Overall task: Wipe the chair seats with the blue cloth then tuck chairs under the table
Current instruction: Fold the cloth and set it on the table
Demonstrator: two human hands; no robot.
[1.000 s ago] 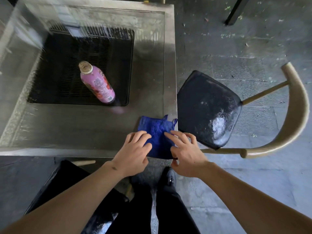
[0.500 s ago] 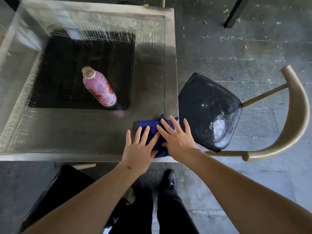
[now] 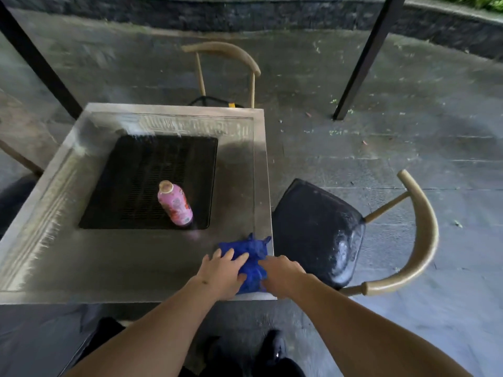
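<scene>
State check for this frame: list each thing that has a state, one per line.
blue cloth: bunched on the table corner, gripped by both hands
left hand: gripping the cloth
right hand: gripping the cloth
right chair: pulled out, seat wet
far chair: tucked in
pink bottle: upright, capped

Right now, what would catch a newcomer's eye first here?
Probably the bright blue cloth, bunched at the table's near right corner between the left hand and right hand. Next, the pink bottle standing on the black grille, and the wet, shiny chair seat just right of the table.
</scene>
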